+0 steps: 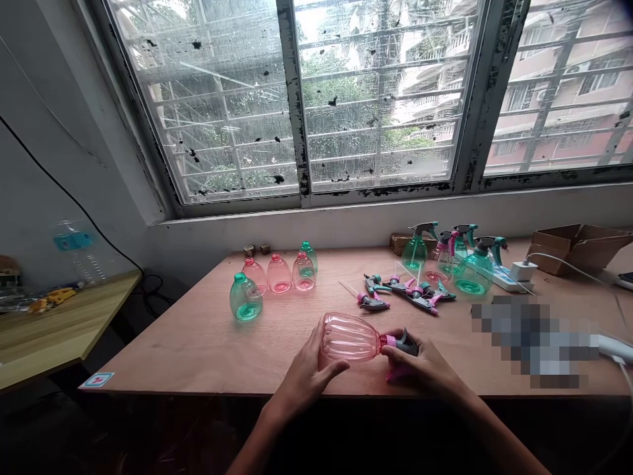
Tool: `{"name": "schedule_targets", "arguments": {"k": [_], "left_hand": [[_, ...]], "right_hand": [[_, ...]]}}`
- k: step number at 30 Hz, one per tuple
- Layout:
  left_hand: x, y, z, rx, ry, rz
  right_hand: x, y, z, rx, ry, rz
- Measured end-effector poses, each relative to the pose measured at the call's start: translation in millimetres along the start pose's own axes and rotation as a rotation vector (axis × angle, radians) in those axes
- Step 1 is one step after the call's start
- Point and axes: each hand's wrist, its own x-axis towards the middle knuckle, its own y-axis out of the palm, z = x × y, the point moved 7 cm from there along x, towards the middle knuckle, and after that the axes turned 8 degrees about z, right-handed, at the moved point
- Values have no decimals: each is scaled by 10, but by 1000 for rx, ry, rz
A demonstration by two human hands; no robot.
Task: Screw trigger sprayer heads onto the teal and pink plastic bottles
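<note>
A clear pink spray bottle (350, 338) lies sideways above the table's front part, its base to the left. My left hand (312, 369) grips it around the base, thumb along the lower side. At the bottle's neck, my right hand (420, 359) is closed on the grey and pink spray head (406, 343), which sits at the mouth; how tightly it is screwed on cannot be seen. Beyond my hands lies a pile of loose spray heads (415, 293), with a single spray head (372, 302) to its left.
Pink bottles (279, 274) and green bottles (246, 298) without heads stand at the back left. Several bottles with spray heads (475, 270) stand at the back right, near a power strip (512, 277) and a cardboard box (576, 251). A blurred patch covers the right side.
</note>
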Motion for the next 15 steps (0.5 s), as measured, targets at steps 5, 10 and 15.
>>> {"name": "schedule_targets", "arguments": {"k": [5, 10, 15], "left_hand": [[18, 2, -34, -25, 6, -5], [9, 11, -64, -12, -3, 13], [12, 15, -50, 45, -15, 6]], "right_hand": [[-6, -20, -25, 6, 20, -29], [4, -15, -33, 15, -9, -32], [-15, -14, 59, -28, -34, -47]]}}
